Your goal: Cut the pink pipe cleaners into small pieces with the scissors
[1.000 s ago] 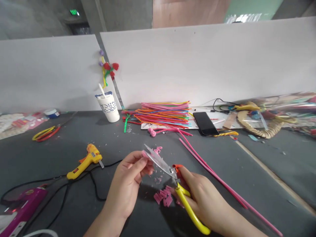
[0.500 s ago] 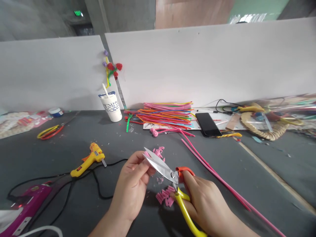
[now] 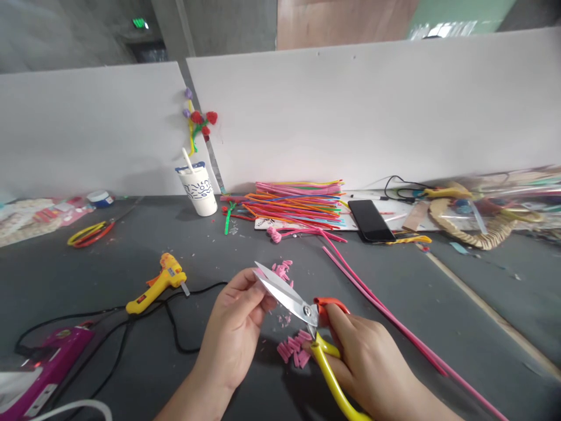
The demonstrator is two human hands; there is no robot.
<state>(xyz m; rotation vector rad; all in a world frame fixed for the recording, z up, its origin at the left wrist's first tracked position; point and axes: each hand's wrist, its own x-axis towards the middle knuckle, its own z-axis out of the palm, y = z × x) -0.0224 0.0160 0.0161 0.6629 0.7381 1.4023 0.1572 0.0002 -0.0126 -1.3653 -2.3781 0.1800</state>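
Note:
My right hand (image 3: pixel 368 351) grips scissors (image 3: pixel 286 297) with one yellow and one orange-red handle. Their blades are slightly parted and point up and left, tips at the fingertips of my left hand (image 3: pixel 236 330). Thumb and forefinger of that hand are pinched on a short piece of pink pipe cleaner, mostly hidden behind the fingers and blades. Beneath the scissors lies a pile of short pink pipe cleaner pieces (image 3: pixel 293 349). Farther back, smaller pink clippings (image 3: pixel 283 269) are scattered. Two long pink pipe cleaners (image 3: pixel 381 301) stretch along the table on the right.
A yellow glue gun (image 3: pixel 160 285) with black cables and a purple power strip (image 3: pixel 59 365) lie left. Behind are a white cup (image 3: pixel 199 190), a bundle of colourful pipe cleaners (image 3: pixel 293 202), a pink curled piece (image 3: pixel 274 235) and a phone (image 3: pixel 370 221). Pliers (image 3: pixel 92 234) lie far left.
The hands stay nearly in place. The scissor handles have shifted very slightly right, with the blades still at the left fingertips.

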